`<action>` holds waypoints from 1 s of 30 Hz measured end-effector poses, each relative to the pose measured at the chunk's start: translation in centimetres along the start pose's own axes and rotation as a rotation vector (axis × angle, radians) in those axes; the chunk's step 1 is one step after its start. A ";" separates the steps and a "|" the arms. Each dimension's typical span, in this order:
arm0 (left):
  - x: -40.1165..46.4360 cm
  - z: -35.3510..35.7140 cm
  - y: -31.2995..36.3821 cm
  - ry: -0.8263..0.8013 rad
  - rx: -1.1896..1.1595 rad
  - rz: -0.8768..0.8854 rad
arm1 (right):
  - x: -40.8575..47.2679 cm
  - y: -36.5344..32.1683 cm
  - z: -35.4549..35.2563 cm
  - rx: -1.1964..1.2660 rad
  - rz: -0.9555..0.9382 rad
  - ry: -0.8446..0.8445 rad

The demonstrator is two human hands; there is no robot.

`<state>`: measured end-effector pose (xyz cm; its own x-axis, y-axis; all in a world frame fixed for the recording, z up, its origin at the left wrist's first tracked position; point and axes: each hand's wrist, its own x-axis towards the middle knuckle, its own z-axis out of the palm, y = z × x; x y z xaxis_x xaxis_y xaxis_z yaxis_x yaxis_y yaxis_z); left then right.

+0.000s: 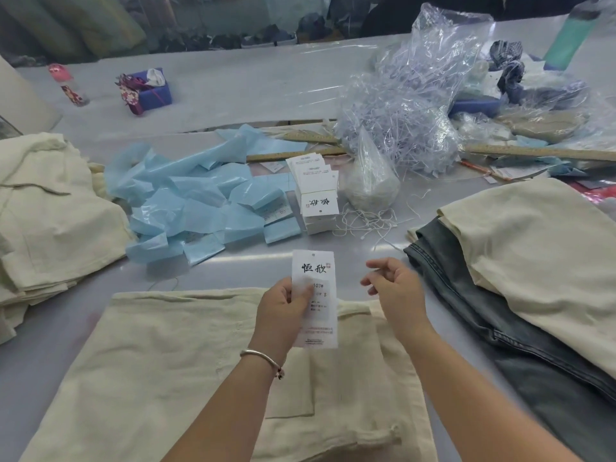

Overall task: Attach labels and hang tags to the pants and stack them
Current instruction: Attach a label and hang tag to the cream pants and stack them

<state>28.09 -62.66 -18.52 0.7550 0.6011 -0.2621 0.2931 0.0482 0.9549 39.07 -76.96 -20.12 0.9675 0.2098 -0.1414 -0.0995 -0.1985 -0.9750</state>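
the left hand (pixel 283 305) holds a white hang tag (pixel 315 295) upright above the near middle of the grey surface (pixel 233 261), its grip closed on the tag's left edge with the thumb pressed across the printed face and the other fingers behind it. the tag has a small punched hole at its top, two large black characters below that, and lines of small print further down; a letter s shows near the thumb. a silver bangle (pixel 261 356) sits on the left wrist.

the right hand (pixel 390 281) hovers just to the right of the tag, apart from it, its fingers loosely curled and its grip holding nothing.

under both forearms a pair of cream pants (pixel 150 361) lies flat on the near part of the surface, with a patch pocket showing below the tag. on the right lies a stack with dark grey denim (pixel 466 311) beneath and another cream piece (pixel 533 245) on top. at the left edge a rumpled heap of cream pants (pixel 50 211) lies on the surface.

beyond the hands, in the middle, a pile of white hang tags (pixel 316 191) stands on the surface, with loose white strings (pixel 366 221) scattered just to its right. left of the pile lies a spread of light blue backing sheets (pixel 200 201). far right, a clear plastic bag (pixel 416 105) spills thin plastic fasteners, and a wooden ruler (pixel 533 151) lies beside it. far left stand a purple box (pixel 150 88) and a small pink-capped bottle (pixel 66 83).
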 end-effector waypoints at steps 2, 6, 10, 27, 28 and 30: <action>1.1 -0.1 -0.3 -0.022 -0.002 -0.017 | 3.2 1.2 -0.3 -0.218 -0.023 0.041; 3.0 0.3 -0.5 -0.061 0.021 -0.005 | 9.2 1.8 -0.2 -0.552 -0.114 0.065; 4.3 0.4 -1.1 -0.074 0.062 0.046 | 14.1 0.5 1.0 -0.721 -0.197 -0.094; 4.7 -0.5 -1.6 0.100 -0.175 -0.011 | 16.0 -0.2 2.0 -0.873 -0.237 -0.320; 4.5 -0.7 -1.5 0.083 -0.180 -0.013 | 15.4 -0.6 2.1 -0.715 -0.215 -0.282; 3.9 -1.1 -1.2 0.027 -0.233 -0.028 | 13.5 -2.0 2.2 -0.344 -0.173 -0.245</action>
<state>30.04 -59.48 -20.56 0.7315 0.6180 -0.2880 0.1679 0.2461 0.9546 51.77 -71.59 -20.47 0.8755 0.4797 -0.0583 0.1816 -0.4384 -0.8802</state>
